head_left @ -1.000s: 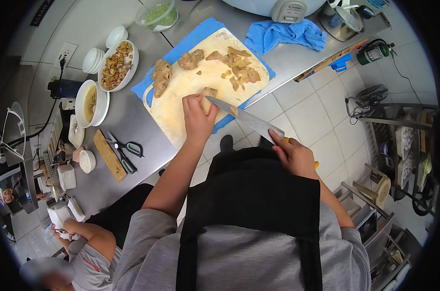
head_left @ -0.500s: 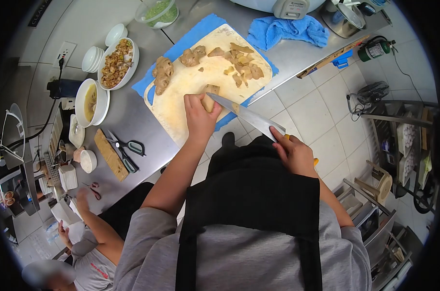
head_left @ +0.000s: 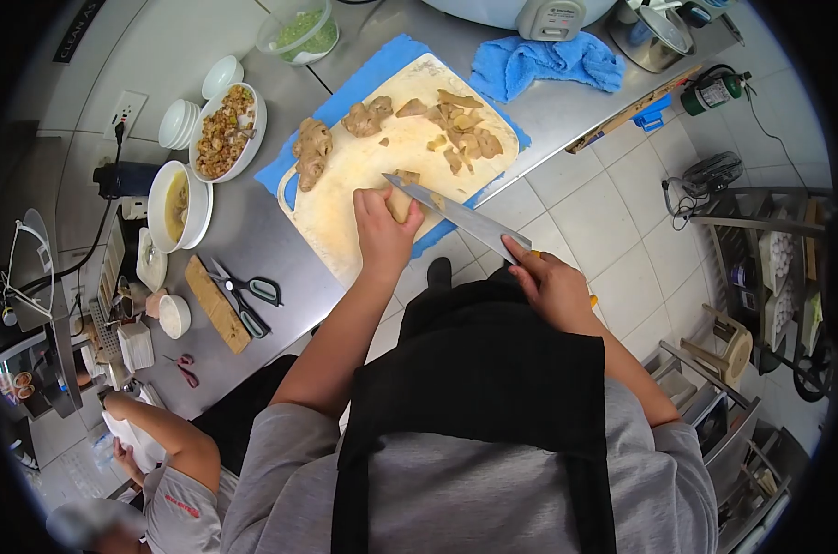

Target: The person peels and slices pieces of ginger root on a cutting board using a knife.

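Note:
My left hand [head_left: 382, 231] is closed around a peeled piece of ginger [head_left: 400, 206] near the front edge of the cutting board [head_left: 331, 235]. My right hand [head_left: 559, 291] grips a large knife [head_left: 470, 222] by its yellow handle. The blade slants up and left, its tip by the top of the held ginger and partly covering it. Two unpeeled ginger roots, one at left [head_left: 312, 155] and another farther back [head_left: 368, 116], lie on the board. A heap of ginger peelings [head_left: 460, 129] is spread over its right side.
A blue cloth [head_left: 396, 48] lies under the board; another blue towel [head_left: 548, 65] is crumpled behind. To the left are bowls of food [head_left: 223, 134], scissors [head_left: 248, 295] and a wooden block [head_left: 218, 305]. A co-worker [head_left: 184, 462] stands at lower left.
The knife has shifted slightly left across the ginger, its tip now reaching past the piece. The co-worker's raised hand has drawn back from the counter. The view has shifted slightly.

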Available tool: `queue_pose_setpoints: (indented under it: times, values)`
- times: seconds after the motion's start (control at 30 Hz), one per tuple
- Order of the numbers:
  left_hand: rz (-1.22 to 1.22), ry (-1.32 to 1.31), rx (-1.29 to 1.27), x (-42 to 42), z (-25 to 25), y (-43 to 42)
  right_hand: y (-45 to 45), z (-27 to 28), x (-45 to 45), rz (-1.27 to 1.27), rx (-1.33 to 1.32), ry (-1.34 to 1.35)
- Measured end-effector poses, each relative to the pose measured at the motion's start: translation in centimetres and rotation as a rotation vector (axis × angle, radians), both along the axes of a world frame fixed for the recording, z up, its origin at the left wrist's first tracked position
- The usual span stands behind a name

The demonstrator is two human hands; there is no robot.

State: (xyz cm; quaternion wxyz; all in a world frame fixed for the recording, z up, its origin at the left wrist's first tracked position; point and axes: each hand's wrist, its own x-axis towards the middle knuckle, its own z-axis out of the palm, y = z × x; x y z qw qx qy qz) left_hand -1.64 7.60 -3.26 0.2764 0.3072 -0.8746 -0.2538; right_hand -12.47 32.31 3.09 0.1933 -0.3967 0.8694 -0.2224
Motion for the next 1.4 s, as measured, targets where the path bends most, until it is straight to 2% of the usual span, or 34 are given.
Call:
queue_pose_setpoints:
  times: [0.1,0.27,0.47,0.73,0.8,0.93,1.03,1.1,1.2,1.27,1.4]
  values:
    - [-0.004,0.005,-0.006,0.0,-0.1,-0.1,-0.4,-0.2,-0.3,0.015,-0.044,-0.049]
    - [-0.026,0.056,-0.093,-0.1,-0.2,-0.2,-1.2,1.0,-1.0,0.03,0.062,-0.17]
    - [-0.014,0.063,-0.07,-0.1,-0.5,-0.3,-3.0,2.8,-2.0,0.076,0.166,-0.176]
    - [-0.027,0.077,-0.09,-0.1,-0.5,-0.3,-5.1,2.7,-2.8,0.116,0.17,-0.198]
    - [0.001,0.043,0.013,-0.1,-0.3,-0.2,-5.4,2.6,-2.7,0.114,0.183,-0.191]
    - [0.001,0.053,0.013,0.0,-0.2,-0.1,-6.2,2.6,-2.6,0.137,0.137,-0.131]
    - [0.012,0.05,0.006,-0.2,-0.2,0.0,-5.8,2.7,-2.4,0.134,0.125,-0.111]
    - [0.024,0.072,-0.091,-0.3,-0.5,-0.1,-4.9,2.2,-2.3,0.13,0.119,-0.109]
    - [0.031,0.062,-0.066,-0.2,-0.5,0.0,-2.5,1.8,-2.1,0.121,0.078,-0.102]
    - [0.01,0.068,-0.086,-0.2,-0.2,0.0,-1.9,2.7,-2.1,0.088,0.203,-0.146]
    - [0.001,0.058,-0.075,-0.1,-0.3,-0.1,-3.0,2.8,-2.2,0.095,0.199,-0.145]
